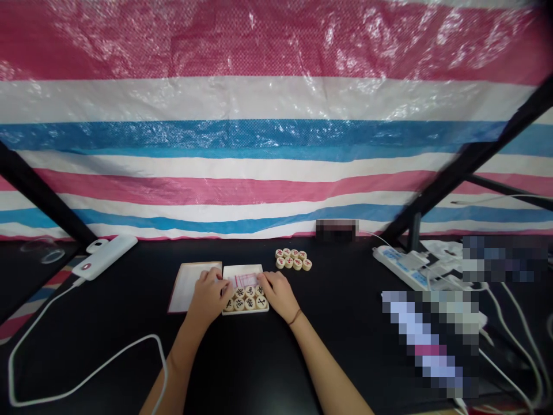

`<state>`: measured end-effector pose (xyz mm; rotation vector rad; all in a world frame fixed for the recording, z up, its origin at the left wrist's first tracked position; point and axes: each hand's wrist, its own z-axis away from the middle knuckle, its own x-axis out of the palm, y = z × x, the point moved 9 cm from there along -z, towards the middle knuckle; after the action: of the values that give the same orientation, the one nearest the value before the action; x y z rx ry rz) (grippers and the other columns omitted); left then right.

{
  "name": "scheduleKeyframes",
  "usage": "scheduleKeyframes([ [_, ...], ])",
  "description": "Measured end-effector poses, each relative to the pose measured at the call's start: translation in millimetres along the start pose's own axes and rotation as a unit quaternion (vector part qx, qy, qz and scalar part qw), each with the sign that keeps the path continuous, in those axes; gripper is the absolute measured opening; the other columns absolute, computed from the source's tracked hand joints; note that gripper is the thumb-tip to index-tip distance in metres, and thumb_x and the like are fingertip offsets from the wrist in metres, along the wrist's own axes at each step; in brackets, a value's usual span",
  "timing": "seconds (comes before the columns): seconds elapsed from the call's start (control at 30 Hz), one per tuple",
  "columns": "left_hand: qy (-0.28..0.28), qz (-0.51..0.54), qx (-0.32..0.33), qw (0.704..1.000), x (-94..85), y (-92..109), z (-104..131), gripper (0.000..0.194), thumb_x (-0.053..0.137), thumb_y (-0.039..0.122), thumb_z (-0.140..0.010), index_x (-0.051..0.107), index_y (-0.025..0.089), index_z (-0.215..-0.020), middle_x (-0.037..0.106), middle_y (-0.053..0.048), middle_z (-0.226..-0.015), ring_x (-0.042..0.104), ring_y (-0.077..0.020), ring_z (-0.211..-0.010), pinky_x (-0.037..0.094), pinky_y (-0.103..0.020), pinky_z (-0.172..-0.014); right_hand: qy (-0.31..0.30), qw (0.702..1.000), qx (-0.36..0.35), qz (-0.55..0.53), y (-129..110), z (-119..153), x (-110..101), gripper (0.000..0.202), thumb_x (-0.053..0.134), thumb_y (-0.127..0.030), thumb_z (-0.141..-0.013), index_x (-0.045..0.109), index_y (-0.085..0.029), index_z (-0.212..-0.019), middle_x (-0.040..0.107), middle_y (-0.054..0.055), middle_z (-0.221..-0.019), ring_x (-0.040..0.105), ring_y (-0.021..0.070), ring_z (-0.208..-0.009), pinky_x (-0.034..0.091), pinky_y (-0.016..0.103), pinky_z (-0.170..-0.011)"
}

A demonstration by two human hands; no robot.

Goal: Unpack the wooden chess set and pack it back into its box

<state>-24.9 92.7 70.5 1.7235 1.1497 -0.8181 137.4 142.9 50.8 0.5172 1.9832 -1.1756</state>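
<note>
A shallow white box (246, 312) lies on the black table, holding two rows of round wooden xiangqi pieces (249, 304) with black characters. Behind those rows, a sheet with pink lines (244, 280) shows inside it. My left hand (209, 295) is curled over the box's left side, its thumb and finger closed around a piece at the row's left end, partly hidden. At the right wall, my right hand (280, 293) grips the box, its fingertips close to the last piece. The box's lid (181, 289) lies inside up, left of the box, partly behind my left hand.
Several red-marked xiangqi pieces (294, 259) stand in two rows behind my right hand. A white power bank (106, 257) with a looping cable is at the left. A power strip (401, 267) and tangled cables lie right; a striped sheet (242, 190) hangs behind.
</note>
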Motion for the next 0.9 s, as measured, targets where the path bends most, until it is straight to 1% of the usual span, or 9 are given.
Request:
scheduleKeyframes([
  [0.1, 0.002, 0.011, 0.01, 1.0, 3.0, 4.4, 1.7, 0.028, 0.051, 0.029, -0.084, 0.07, 0.022, -0.064, 0.059, -0.007, -0.087, 0.048, -0.0216, -0.078, 0.042, -0.038, -0.077, 0.003, 1.0, 0.012, 0.01, 3.9, 0.4, 0.0, 0.041, 0.034, -0.032, -0.098, 0.059, -0.02, -0.068, 0.061, 0.0, -0.066, 0.052, 0.0139, -0.065, 0.032, 0.024, -0.064],
  [0.23, 0.007, 0.021, 0.008, 1.0, 2.8, 4.0, 3.2, 0.025, 0.049, 0.028, -0.085, 0.068, 0.021, -0.07, 0.057, -0.007, -0.087, 0.049, -0.0219, -0.08, 0.044, -0.038, -0.078, 0.018, 0.999, 0.015, 0.036, 3.8, 2.8, 0.2, 0.04, 0.034, -0.029, -0.099, 0.06, -0.019, -0.07, 0.063, 0.001, -0.066, 0.054, 0.0145, -0.065, 0.03, 0.024, -0.065],
  [0.4, -0.001, 0.05, 0.02, 0.999, -0.3, 5.7, 2.8, 0.021, 0.048, 0.026, -0.085, 0.067, 0.021, -0.076, 0.059, -0.008, -0.095, 0.05, -0.0228, -0.084, 0.044, -0.04, -0.083, 0.032, 0.998, 0.017, 0.05, 6.1, 5.0, 2.3, 0.041, 0.031, -0.029, -0.099, 0.065, -0.019, -0.078, 0.066, 0.003, -0.071, 0.057, 0.0157, -0.071, 0.029, 0.025, -0.066],
  [0.47, -0.02, 0.072, 0.022, 0.997, 0.5, 5.8, 1.8, 0.021, 0.046, 0.025, -0.086, 0.066, 0.021, -0.078, 0.06, -0.007, -0.098, 0.051, -0.0225, -0.086, 0.043, -0.04, -0.084, 0.029, 0.998, 0.016, 0.049, 7.1, 5.4, 3.1, 0.042, 0.031, -0.029, -0.1, 0.066, -0.019, -0.08, 0.066, 0.003, -0.072, 0.057, 0.016, -0.072, 0.03, 0.025, -0.066],
  [0.53, -0.059, 0.106, 0.026, 0.992, 5.3, 6.2, 1.2, 0.022, 0.044, 0.025, -0.088, 0.064, 0.021, -0.08, 0.063, -0.006, -0.097, 0.052, -0.0215, -0.087, 0.043, -0.039, -0.085, 0.028, 0.998, 0.016, 0.046, 7.8, 5.4, 3.1, 0.042, 0.031, -0.03, -0.1, 0.066, -0.019, -0.08, 0.066, 0.003, -0.072, 0.057, 0.0161, -0.072, 0.03, 0.025, -0.067],
  [0.6, -0.103, 0.137, 0.028, 0.985, 11.6, 6.2, 1.7, 0.024, 0.041, 0.027, -0.09, 0.064, 0.021, -0.082, 0.064, -0.004, -0.092, 0.053, -0.0206, -0.085, 0.043, -0.037, -0.084, 0.028, 0.999, 0.016, 0.044, 8.0, 5.4, 2.6, 0.041, 0.031, -0.03, -0.1, 0.066, -0.019, -0.079, 0.066, 0.003, -0.072, 0.056, 0.0159, -0.071, 0.029, 0.025, -0.067],
  [0.67, -0.133, 0.154, 0.019, 0.979, 16.2, 4.2, 2.4, 0.025, 0.041, 0.029, -0.09, 0.063, 0.021, -0.083, 0.065, -0.004, -0.086, 0.054, -0.0211, -0.083, 0.043, -0.037, -0.082, 0.028, 0.999, 0.017, 0.04, 8.3, 5.3, 2.2, 0.04, 0.033, -0.03, -0.099, 0.065, -0.019, -0.077, 0.066, 0.002, -0.071, 0.055, 0.0156, -0.07, 0.029, 0.025, -0.067],
  [0.8, -0.162, 0.174, -0.019, 0.971, 18.5, -0.3, 2.2, 0.021, 0.044, 0.03, -0.086, 0.063, 0.02, -0.086, 0.065, -0.006, -0.087, 0.057, -0.0228, -0.086, 0.045, -0.037, -0.082, 0.024, 0.999, 0.02, 0.024, 8.6, 5.2, 2.0, 0.038, 0.035, -0.029, -0.099, 0.066, -0.019, -0.077, 0.066, 0.002, -0.072, 0.055, 0.0154, -0.071, 0.029, 0.025, -0.068],
  [0.9, -0.166, 0.197, -0.033, 0.966, 15.1, 1.6, 0.9, 0.018, 0.047, 0.029, -0.082, 0.062, 0.02, -0.087, 0.065, -0.005, -0.087, 0.059, -0.0211, -0.085, 0.046, -0.034, -0.081, 0.024, 0.999, 0.024, 0.009, 9.8, 5.3, 2.1, 0.038, 0.037, -0.029, -0.098, 0.068, -0.019, -0.078, 0.066, 0.002, -0.071, 0.055, 0.0154, -0.07, 0.03, 0.025, -0.068],
])
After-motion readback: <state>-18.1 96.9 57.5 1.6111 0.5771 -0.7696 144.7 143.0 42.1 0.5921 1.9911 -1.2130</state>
